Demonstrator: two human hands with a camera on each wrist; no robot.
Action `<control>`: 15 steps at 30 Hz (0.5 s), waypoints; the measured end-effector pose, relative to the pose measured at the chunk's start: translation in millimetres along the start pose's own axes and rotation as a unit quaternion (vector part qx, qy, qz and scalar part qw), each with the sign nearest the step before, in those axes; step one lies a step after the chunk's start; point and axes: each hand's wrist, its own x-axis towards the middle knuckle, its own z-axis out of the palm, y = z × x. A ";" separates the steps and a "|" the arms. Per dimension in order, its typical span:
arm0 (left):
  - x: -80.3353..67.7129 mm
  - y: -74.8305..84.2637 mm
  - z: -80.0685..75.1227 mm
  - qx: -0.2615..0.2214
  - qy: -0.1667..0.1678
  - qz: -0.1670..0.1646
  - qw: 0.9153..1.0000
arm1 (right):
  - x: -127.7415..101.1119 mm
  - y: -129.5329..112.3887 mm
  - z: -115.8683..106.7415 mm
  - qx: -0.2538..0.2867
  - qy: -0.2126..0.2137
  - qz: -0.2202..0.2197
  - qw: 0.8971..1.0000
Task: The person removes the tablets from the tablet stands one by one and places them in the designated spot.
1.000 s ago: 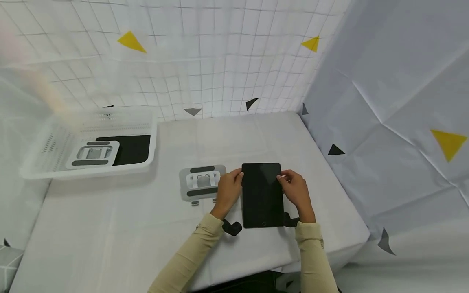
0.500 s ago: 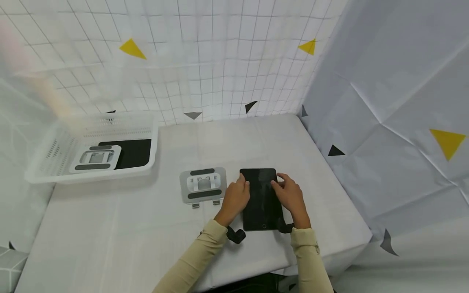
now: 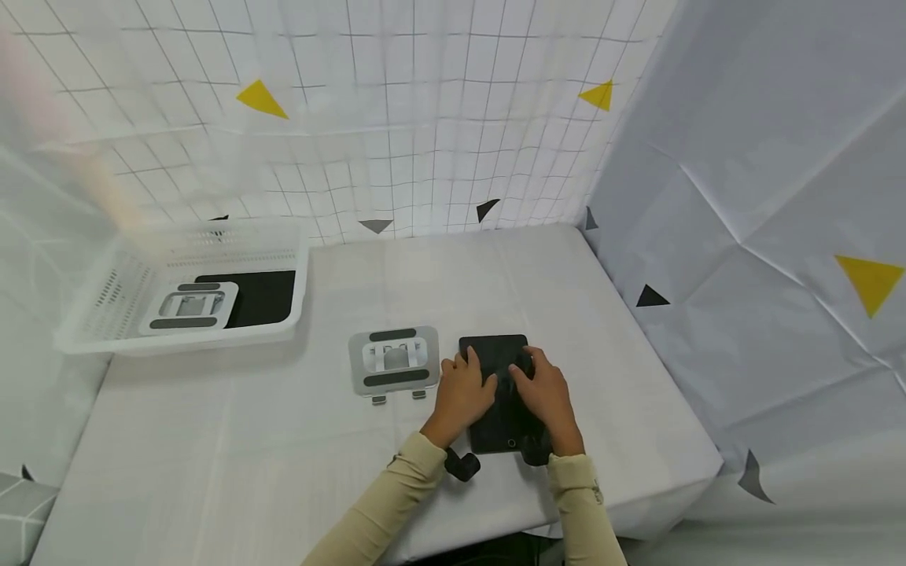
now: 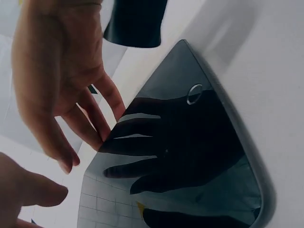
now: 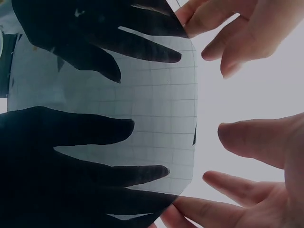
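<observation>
White cloth covers the table (image 3: 233,448), and we sit at its near edge with gridded sheets hung behind and plain white sheets to the right, dotted with yellow and dark triangles. Closest to us, both our sleeves reach in, a small black camera strapped at each wrist. Our left hand (image 3: 463,393) and right hand (image 3: 541,393) lie spread over the tablet (image 3: 495,358), fingers fairly straight and laid on the dark glass, gripping nothing. The tablet lies flat on the cloth, right of centre near the front edge. Just left of it, not touching, sits a grey stand (image 3: 393,360) folded flat. Farther off at the left rear, a white basket (image 3: 113,275) holds a second stand (image 3: 189,306) lying on another dark slab (image 3: 265,295).

A second ago our hands were at the tablet's long edges with the screen mostly bare; since then they have slid inward over the glass.

Our hands now hide most of the tablet's lower half. On the wrist views the screen mirrors fingers and the grid, so exact contact under each fingertip is hard to judge. What the slab in the basket is, we cannot tell.
</observation>
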 end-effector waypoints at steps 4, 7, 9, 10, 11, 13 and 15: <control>-2.9 2.1 2.7 0.045 0.009 0.002 0.999 | -1.5 -2.0 4.8 -0.021 0.007 -0.019 1.000; -5.0 3.5 6.8 0.080 0.015 0.007 0.997 | -2.7 -4.2 9.1 -0.052 0.008 -0.026 0.998; -5.4 3.6 10.6 0.103 0.015 0.007 0.995 | -3.7 -5.3 12.2 -0.068 0.010 -0.027 0.997; -5.5 3.6 12.5 0.109 0.016 0.007 0.994 | -4.2 -5.6 13.7 -0.075 0.013 -0.027 0.997; -5.4 3.4 14.3 0.114 0.020 0.007 0.993 | -4.6 -5.7 15.1 -0.081 0.014 -0.025 0.996; -5.5 2.7 18.0 0.129 0.033 0.010 0.991 | -5.2 -6.2 16.9 -0.089 0.019 -0.023 0.996; -5.2 1.6 22.3 0.158 0.048 0.021 0.986 | -5.2 -6.4 17.9 -0.097 0.023 -0.023 0.995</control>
